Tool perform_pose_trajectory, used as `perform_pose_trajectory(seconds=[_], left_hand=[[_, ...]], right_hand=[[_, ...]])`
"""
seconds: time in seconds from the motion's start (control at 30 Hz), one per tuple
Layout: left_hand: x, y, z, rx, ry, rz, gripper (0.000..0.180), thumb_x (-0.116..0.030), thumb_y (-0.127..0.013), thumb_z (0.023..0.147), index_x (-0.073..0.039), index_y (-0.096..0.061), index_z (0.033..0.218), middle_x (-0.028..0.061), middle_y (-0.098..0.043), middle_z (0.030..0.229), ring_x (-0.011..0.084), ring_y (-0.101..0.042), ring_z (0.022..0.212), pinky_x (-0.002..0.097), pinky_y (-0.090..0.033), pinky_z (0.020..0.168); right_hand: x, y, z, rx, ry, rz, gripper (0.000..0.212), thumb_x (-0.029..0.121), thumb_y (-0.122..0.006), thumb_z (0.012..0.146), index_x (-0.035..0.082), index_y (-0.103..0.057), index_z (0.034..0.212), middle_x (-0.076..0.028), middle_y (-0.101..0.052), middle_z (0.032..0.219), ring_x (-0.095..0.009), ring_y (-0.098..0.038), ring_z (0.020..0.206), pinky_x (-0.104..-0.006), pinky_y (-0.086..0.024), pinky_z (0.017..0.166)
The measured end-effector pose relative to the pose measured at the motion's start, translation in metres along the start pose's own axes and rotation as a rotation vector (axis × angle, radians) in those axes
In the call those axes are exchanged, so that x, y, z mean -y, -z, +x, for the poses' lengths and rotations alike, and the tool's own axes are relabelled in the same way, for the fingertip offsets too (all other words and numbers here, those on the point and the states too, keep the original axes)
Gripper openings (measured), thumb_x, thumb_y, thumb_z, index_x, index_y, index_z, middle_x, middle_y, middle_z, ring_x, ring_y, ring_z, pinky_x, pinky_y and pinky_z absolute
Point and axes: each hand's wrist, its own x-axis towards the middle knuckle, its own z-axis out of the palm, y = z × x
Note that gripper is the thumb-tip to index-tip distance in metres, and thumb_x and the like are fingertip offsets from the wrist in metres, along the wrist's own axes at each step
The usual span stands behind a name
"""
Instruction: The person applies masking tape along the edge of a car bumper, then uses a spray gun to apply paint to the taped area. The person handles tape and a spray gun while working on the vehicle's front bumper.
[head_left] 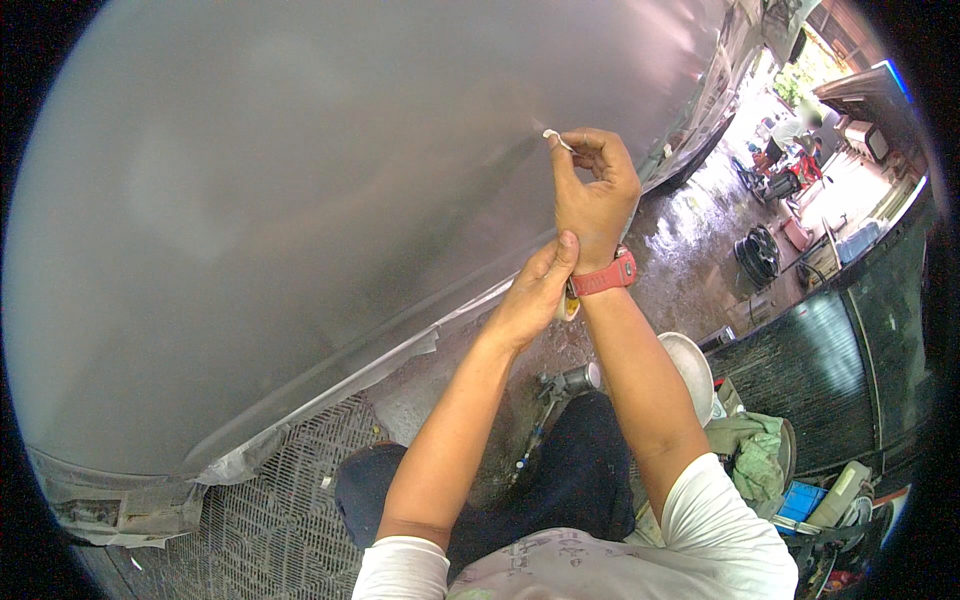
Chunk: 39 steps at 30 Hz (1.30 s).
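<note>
A large, smooth grey panel (330, 190), like a vehicle body panel, fills the upper left. My right hand (598, 190) pinches a small crumpled white strip (557, 139) between thumb and fingertips, close against the panel. That wrist wears a red watch (605, 277). My left hand (540, 290) presses its thumb to the right wrist from below, its other fingers hidden behind. By its palm shows a small pale round-edged thing with yellow inside (568, 306), seemingly held there; its kind is unclear.
Masking film (240, 458) runs along the panel's lower edge, above a slatted floor grate (290, 500). What looks like a spray gun (570, 382) lies near my knees. A white bowl (690, 372), green cloth (748, 447) and blue box (800, 502) sit right. Beyond are a wheel (758, 255) and another person (790, 130).
</note>
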Motion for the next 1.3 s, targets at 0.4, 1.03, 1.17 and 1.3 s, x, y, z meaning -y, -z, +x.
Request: perform_pose_trajectory(seconds=[0.4, 1.03, 1.17, 1.3], left_hand=[[-0.0018, -0.0016, -0.0004, -0.041, -0.025, -0.008, 0.079, -0.066, -0.039, 0.112, 0.001, -0.057, 0.149, 0.0116, -0.067, 0.137, 0.0174, -0.058, 0.13, 0.0336, -0.043, 0.113], [-0.0047, 0.0001, -0.0032, -0.041, -0.003, 0.01, 0.081, -0.068, -0.039, 0.111, 0.0, -0.056, 0.151, 0.0128, -0.066, 0.141, 0.0196, -0.057, 0.134, 0.0354, -0.041, 0.116], [-0.003, 0.0002, -0.0017, -0.015, 0.003, 0.001, 0.08, -0.068, -0.039, 0.111, -0.001, -0.057, 0.15, 0.012, -0.066, 0.141, 0.0187, -0.057, 0.133, 0.0355, -0.042, 0.115], [-0.0014, 0.0026, -0.002, 0.005, -0.001, -0.001, 0.078, -0.067, -0.04, 0.112, -0.001, -0.057, 0.149, 0.0111, -0.067, 0.139, 0.0183, -0.058, 0.131, 0.0352, -0.043, 0.114]], right_hand=[[-0.0006, -0.0032, 0.0006, 0.002, 0.0, -0.005, 0.01, 0.0, -0.082, 0.088, 0.003, -0.073, 0.093, -0.008, -0.074, 0.088, -0.017, -0.074, 0.077, -0.0304, -0.06, 0.071], [0.001, -0.0054, -0.0001, 0.003, -0.007, 0.006, 0.01, -0.001, -0.081, 0.088, 0.003, -0.073, 0.092, -0.008, -0.074, 0.087, -0.017, -0.074, 0.076, -0.0302, -0.06, 0.072], [0.0027, -0.0021, 0.0008, -0.011, -0.003, -0.007, 0.011, -0.002, -0.081, 0.088, 0.003, -0.073, 0.093, -0.007, -0.074, 0.088, -0.016, -0.074, 0.077, -0.0297, -0.06, 0.073], [0.0056, -0.0026, -0.0004, -0.033, -0.01, 0.018, 0.01, 0.0, -0.082, 0.089, 0.003, -0.073, 0.094, -0.007, -0.074, 0.088, -0.016, -0.073, 0.079, -0.0293, -0.061, 0.074]])
